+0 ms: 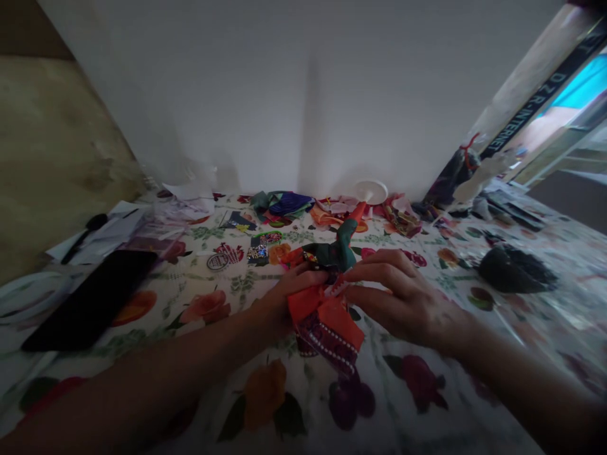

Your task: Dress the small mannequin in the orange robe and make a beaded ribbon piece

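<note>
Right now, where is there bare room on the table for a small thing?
Bare tablecloth shows between the forearms, nearer than the orange cloth, and between the black slab and left forearm. It is crowded along the wall, with fabric pieces, and far left, with papers.

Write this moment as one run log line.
left hand: holds orange cloth; right hand: at white trim; flat black object: left side

Forearms (156,376) bare, angled inward from lower corners. Left hand (281,296) partly hidden; right hand (415,309) back-up, fingers (379,277) bent, pointing leftward.
</note>
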The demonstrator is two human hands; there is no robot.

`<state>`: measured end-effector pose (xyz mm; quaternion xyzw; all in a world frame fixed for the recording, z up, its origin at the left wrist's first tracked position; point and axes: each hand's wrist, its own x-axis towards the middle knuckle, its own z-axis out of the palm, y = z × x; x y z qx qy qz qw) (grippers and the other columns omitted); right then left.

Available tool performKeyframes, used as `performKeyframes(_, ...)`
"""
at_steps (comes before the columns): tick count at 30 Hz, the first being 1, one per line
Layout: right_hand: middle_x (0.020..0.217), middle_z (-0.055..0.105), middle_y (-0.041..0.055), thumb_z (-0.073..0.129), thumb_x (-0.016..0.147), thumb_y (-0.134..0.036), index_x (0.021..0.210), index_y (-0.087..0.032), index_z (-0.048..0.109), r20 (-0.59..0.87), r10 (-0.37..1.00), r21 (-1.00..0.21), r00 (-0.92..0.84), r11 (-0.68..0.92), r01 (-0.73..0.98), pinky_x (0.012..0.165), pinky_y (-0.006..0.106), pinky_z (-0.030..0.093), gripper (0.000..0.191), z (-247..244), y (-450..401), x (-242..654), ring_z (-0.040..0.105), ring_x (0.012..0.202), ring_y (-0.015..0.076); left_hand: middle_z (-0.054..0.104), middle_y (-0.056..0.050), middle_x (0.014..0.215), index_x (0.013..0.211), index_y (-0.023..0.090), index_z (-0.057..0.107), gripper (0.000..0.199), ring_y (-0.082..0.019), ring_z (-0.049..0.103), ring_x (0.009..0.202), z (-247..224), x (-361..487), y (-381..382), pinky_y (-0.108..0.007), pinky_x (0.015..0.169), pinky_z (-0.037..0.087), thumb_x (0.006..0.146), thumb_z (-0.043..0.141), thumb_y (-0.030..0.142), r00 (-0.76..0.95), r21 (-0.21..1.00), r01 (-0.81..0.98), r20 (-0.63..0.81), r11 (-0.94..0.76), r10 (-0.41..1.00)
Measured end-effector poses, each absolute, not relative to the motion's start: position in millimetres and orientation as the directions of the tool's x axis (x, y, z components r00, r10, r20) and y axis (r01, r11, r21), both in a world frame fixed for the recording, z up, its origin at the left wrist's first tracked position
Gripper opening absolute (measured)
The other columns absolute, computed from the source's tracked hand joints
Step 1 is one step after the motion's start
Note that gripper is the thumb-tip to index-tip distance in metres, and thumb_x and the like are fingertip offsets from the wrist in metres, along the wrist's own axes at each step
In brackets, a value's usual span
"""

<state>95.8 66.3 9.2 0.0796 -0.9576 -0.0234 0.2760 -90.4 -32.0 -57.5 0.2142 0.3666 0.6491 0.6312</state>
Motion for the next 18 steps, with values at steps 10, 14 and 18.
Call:
performKeyframes(10,0.103,0.07,0.009,0.049,0.1,-0.013,0.101,-0.015,0.065,0.342,-0.167,0.011,-0.925,0.985,-0.174,0.085,0.04,0.049,0.016,16.8,68.9,78.9,0.057,0.096,0.0224,0.068,-0.002,0.077,0.093,0.014,0.068,0.025,-0.013,0.06,0.067,-56.4,-86.3,-32.7,-0.023,0.063,0.047,0.071,0.08,0.016,-0.087,0.717,-0.695,-0.15,0.048,0.985)
performKeyframes(14,0.099,0.066,0.0095,0.049,0.099,-0.015,0.096,-0.014,0.064,0.321,-0.073,-0.122,-0.944,0.986,-0.118,0.083,0.038,0.048,0.016,17.2,66.8,74.6,0.056,0.09,0.0203,0.067,-0.003,0.078,0.09,0.014,0.067,0.028,-0.013,0.059,0.068,-54.7,-85.2,-32.2,-0.024,0.065,0.046,0.067,0.083,0.018,-0.126,0.747,-0.664,-0.161,0.038,0.979)
performKeyframes(18,0.095,0.064,0.0084,0.049,0.1,-0.017,0.096,-0.016,0.063,0.35,-0.029,-0.215,-0.936,0.97,-0.11,0.08,0.037,0.046,0.014,14.4,66.5,71.2,0.055,0.086,0.0194,0.066,-0.002,0.078,0.091,0.014,0.066,0.031,-0.013,0.06,0.07,-56.9,-85.3,-31.1,-0.025,0.068,0.047,0.067,0.084,0.021,-0.125,0.775,-0.631,-0.132,0.024,0.983)
